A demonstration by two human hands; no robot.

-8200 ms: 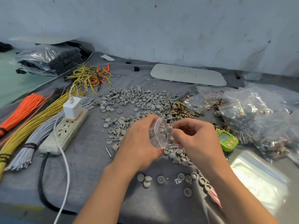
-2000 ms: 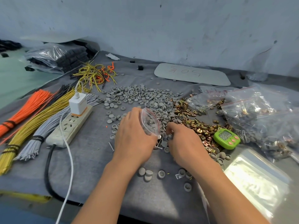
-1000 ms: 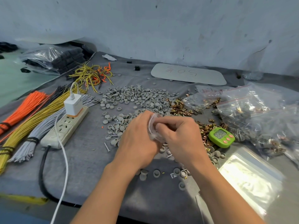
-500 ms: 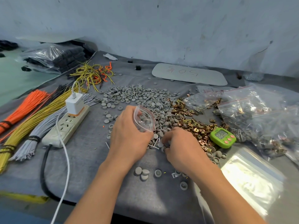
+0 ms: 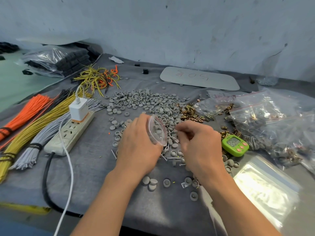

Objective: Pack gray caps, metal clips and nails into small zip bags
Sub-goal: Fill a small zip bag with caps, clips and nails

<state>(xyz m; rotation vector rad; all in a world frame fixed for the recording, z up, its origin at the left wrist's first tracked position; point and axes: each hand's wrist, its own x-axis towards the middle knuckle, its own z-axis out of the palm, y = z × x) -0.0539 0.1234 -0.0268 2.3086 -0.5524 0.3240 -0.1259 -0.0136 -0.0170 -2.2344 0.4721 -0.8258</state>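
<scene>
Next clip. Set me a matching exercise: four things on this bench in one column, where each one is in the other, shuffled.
Things
1. small zip bag
2. green timer
3. power strip
4. orange wires

Places
A. at the far left edge of the view
B. held in the left hand
C. just right of the right hand
D. under the plugged-in white charger

Pairs: 1-B, 2-C, 3-D, 4-A

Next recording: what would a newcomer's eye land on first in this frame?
At centre, the left hand holds a small zip bag with its mouth open, and the right hand is raised just beside it. Behind them, a wide scatter of gray caps covers the gray cloth. The orange wire bundle at far left and the green timer right of the hands stand out by colour.
</scene>
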